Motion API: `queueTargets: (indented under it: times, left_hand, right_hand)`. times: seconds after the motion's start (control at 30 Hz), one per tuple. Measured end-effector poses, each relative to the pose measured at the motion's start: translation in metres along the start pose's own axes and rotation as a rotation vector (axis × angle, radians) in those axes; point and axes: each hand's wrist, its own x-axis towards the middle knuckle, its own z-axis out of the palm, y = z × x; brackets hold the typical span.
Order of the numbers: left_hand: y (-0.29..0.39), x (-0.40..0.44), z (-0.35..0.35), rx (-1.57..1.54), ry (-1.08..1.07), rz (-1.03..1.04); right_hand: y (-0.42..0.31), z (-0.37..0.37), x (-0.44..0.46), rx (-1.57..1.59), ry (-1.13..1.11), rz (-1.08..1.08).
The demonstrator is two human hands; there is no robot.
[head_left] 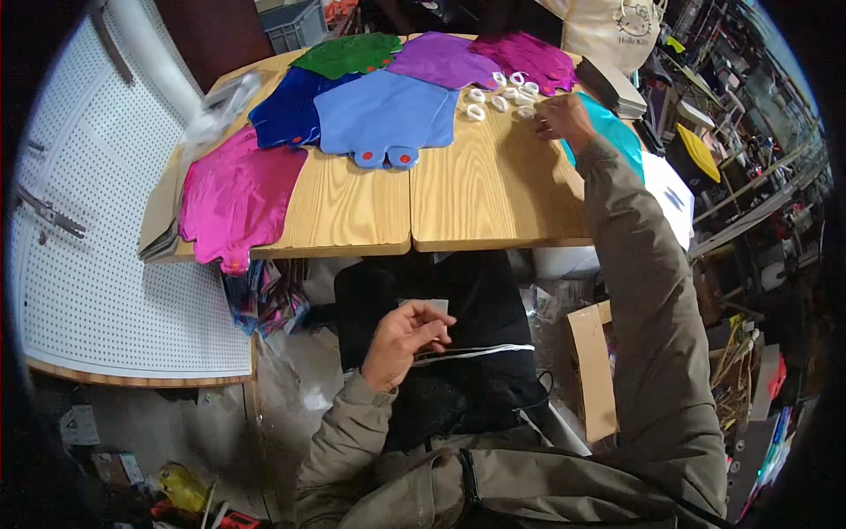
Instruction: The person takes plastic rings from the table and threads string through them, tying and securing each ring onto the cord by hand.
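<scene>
My left hand (407, 342) is above my lap, fingers curled in and thumb against them; whether anything is in them is hidden. A small pale patch (440, 305) shows behind its fingertips, and white cord (485, 352) lies across the black cloth beside it. Far forward on the table, my right hand (564, 122) has its fingers pinched together, at the edge of several small white rings (476, 113). What it pinches cannot be made out. Under and beside that hand lies a teal fabric piece (617, 137). A light blue fabric piece (383, 115) with red dots lies left of the rings.
More shiny fabric pieces lie on the wooden table (493, 207): pink (242, 189), dark blue (295, 101), green (348, 55), purple (441, 60) and magenta (529, 60). A cream bag (608, 35) and a stack of cards (614, 88) are back right. White pegboard (132, 220) stands left.
</scene>
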Motion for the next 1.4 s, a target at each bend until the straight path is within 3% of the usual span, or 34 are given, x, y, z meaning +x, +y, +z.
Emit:
queueTargets:
  times: [0.23, 0.33, 0.4, 0.47, 0.5, 0.57, 0.63, 0.77, 0.87, 1.03, 1.13, 1.27, 1.4]
  left_hand:
    - [-0.013, -0.047, -0.049, 0.18, 0.214, 0.059]
    - [-0.023, -0.067, -0.071, 0.455, 0.382, 0.161]
    - [-0.044, -0.096, -0.082, 0.869, 0.486, 0.22]
    - [-0.053, -0.099, -0.089, 1.231, 0.497, 0.327]
    - [-0.065, -0.104, -0.095, 1.35, 0.478, 0.352]
    - [-0.085, -0.107, -0.104, 1.334, 0.525, 0.327]
    - [-0.096, -0.11, -0.108, 1.308, 0.595, 0.33]
    - [-0.091, -0.111, -0.108, 1.398, 0.534, 0.275]
    - [-0.093, -0.113, -0.107, 1.473, 0.586, 0.371]
    - [-0.096, -0.11, -0.131, 1.38, 0.737, 0.432]
    - [-0.105, -0.108, -0.134, 1.394, 0.758, 0.527]
    - [-0.091, -0.105, -0.124, 1.482, 0.751, 0.625]
    - [-0.072, -0.092, -0.099, 1.468, 0.668, 0.613]
  right_hand:
    - [-0.001, -0.047, -0.057, 0.515, -0.272, -0.154]
    - [0.023, -0.051, -0.053, -0.606, 0.269, -0.702]
    - [-0.031, 0.009, -0.175, -0.251, 0.115, -0.517]
    - [-0.029, 0.025, -0.239, -0.289, -0.175, -0.505]
    - [-0.014, 0.035, -0.266, -0.278, -0.195, -0.492]
    - [0.019, 0.057, -0.308, -0.153, -0.502, -0.318]
    - [0.048, 0.076, -0.328, -0.148, -0.653, -0.223]
    - [0.12, 0.12, -0.339, -0.284, -0.694, -0.356]
    - [0.151, 0.153, -0.335, -0.523, -0.463, -0.879]
    - [0.158, 0.179, -0.317, -0.444, -0.522, -0.715]
    - [0.146, 0.186, -0.306, -0.448, -0.625, -0.431]
    - [0.154, 0.194, -0.299, -0.437, -0.552, -0.655]
    - [0.16, 0.195, -0.297, -0.629, -0.605, -0.641]
